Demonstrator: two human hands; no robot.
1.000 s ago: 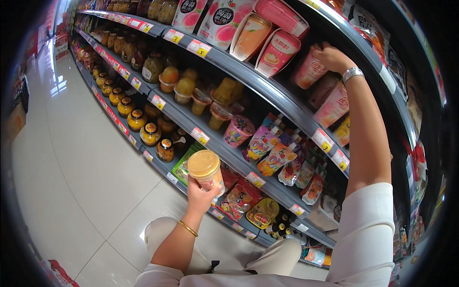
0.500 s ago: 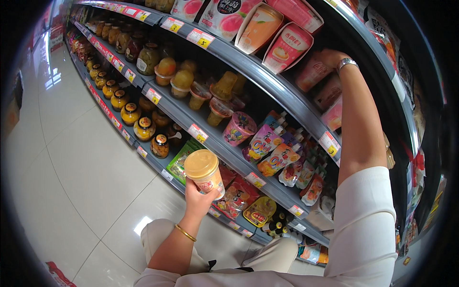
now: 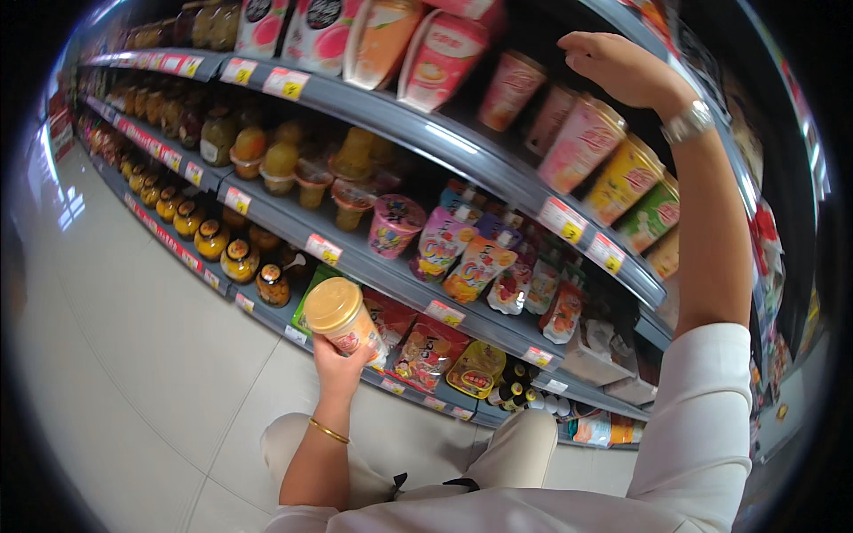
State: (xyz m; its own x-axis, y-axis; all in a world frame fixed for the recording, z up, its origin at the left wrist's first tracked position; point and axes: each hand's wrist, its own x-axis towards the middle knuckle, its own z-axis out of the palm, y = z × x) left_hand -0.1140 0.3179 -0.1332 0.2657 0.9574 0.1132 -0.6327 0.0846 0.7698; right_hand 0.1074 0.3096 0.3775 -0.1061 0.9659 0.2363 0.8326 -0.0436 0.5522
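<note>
My left hand (image 3: 341,360) is wrapped round a lidded cup (image 3: 338,309), pale orange with a yellow lid, held tilted in front of the lower shelves. Higher up, my right hand (image 3: 622,71) reaches over the upper shelf, fingers stretched leftward, with nothing visible in it. Just below and left of it stands a pink lidded cup (image 3: 512,91), apart from the fingers. Beside that are a darker pink cup (image 3: 551,120), a larger pink cup (image 3: 582,144), a yellow cup (image 3: 625,178) and a green cup (image 3: 651,213).
Boxed cups (image 3: 444,58) and peach-printed packs (image 3: 322,34) line the upper shelf's left part. Below are fruit jelly cups (image 3: 313,185), drink pouches (image 3: 478,268) and yellow jars (image 3: 238,259). The grey shelf edge (image 3: 462,147) runs under my right arm. Tiled floor (image 3: 151,355) lies at left.
My right hand has come away from the pink cup and risen above it, leaving that cup on the shelf. The view has shifted right; my left hand still grips the orange cup.
</note>
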